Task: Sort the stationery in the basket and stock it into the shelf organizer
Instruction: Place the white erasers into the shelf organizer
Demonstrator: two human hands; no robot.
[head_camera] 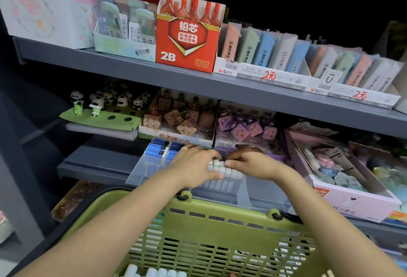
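A clear plastic shelf organizer [141, 171] with dividers sits on the lower shelf. Over its middle compartment my left hand [196, 164] and my right hand [253, 162] together grip a row of small white erasers [222, 167], fingers curled round both ends. Blue-wrapped erasers [157, 150] fill the organizer's back left compartment. More white pieces show through the organizer's front wall below my hands. The green basket [220, 228] sits under my forearms, with white and boxed stationery [154, 273] inside.
A pink display box [352, 199] stands right of the organizer. Behind it are trays of brown toy packs [178, 120] and purple ones [246, 129], and panda figures [99, 102] on the left. The upper shelf holds a red 2B lead box [187, 43] and pastel lead cases.
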